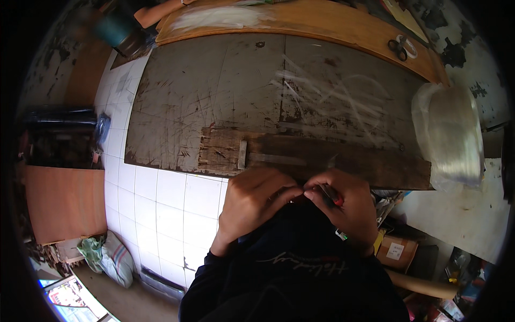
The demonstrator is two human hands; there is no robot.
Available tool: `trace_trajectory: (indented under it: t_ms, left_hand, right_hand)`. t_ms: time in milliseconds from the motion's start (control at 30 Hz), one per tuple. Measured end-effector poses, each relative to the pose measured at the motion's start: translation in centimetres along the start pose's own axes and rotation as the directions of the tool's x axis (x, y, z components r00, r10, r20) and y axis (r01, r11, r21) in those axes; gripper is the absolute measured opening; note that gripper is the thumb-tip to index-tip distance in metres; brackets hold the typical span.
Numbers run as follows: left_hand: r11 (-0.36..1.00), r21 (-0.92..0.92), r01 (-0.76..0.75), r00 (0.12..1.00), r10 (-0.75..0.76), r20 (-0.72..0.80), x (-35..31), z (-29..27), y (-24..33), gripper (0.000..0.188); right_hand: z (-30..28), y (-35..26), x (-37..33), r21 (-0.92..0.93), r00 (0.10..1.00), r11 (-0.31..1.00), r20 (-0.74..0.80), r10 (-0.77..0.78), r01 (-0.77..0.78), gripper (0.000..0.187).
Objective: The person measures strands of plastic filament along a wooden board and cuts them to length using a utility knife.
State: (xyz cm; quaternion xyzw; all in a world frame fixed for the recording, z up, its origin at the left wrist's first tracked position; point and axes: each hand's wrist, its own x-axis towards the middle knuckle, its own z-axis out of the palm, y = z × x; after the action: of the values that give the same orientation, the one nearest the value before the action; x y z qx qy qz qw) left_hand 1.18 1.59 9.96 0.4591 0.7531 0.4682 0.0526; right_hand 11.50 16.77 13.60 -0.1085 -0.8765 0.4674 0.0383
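Observation:
My left hand [261,197] is closed in a pinch near the table's front edge, its fingertips close to those of my right hand. What it pinches, if anything, is too small to make out. My right hand [346,201] is closed around a cutter knife with a red and black handle [336,197]. Its pale blade seems to point away from me over a worn wooden plank [375,161]. On the plank, a short light block [242,154] stands crosswise beside a thin, clear strip [276,159]. Several thin clear plastic strips [343,88] lie loose on the scratched grey tabletop [177,102].
Black scissors [397,48] and a white tape roll [411,49] rest on a wooden bench [322,24] behind. A bundle of clear plastic [448,137] stands right. Another person's arm [155,13] shows at far left. A cardboard box [397,253] sits lower right.

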Motion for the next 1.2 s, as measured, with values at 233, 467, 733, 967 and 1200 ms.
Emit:
trace_trajectory:
  t_ms: [233, 467, 733, 967, 1200]
  left_hand:
    - [0.969, 0.022, 0.244, 0.899, -0.218, -0.379, -1.3, -1.9, -2.7, 0.013]
    - [0.944, 0.233, 0.234, 0.889, -0.111, -0.443, -1.7, -2.4, -5.2, 0.009]
    - [0.911, 0.39, 0.134, 0.928, 0.023, -0.372, -1.5, -1.8, -6.6, 0.019]
    - [0.884, 0.443, 0.149, 0.929, 0.027, -0.368, -1.4, -1.4, -6.4, 0.022]
    - [0.879, 0.454, 0.145, 0.934, 0.031, -0.357, -1.5, -1.5, -6.5, 0.021]
  right_hand:
    - [0.9, 0.1, 2.2, -0.022, 0.996, 0.998, -0.075, 0.049, -0.051, 0.017]
    - [2.7, 0.3, 3.9, 0.045, 0.986, 0.998, -0.161, 0.048, -0.041, 0.019]
    - [3.3, -0.1, 4.9, -0.047, 0.983, 0.983, -0.052, 0.177, -0.18, 0.009]
    - [3.7, -0.4, 5.4, -0.102, 0.986, 0.981, -0.023, 0.164, -0.166, 0.024]
    - [3.9, -0.4, 5.5, -0.107, 0.992, 0.986, -0.027, 0.125, -0.128, 0.023]
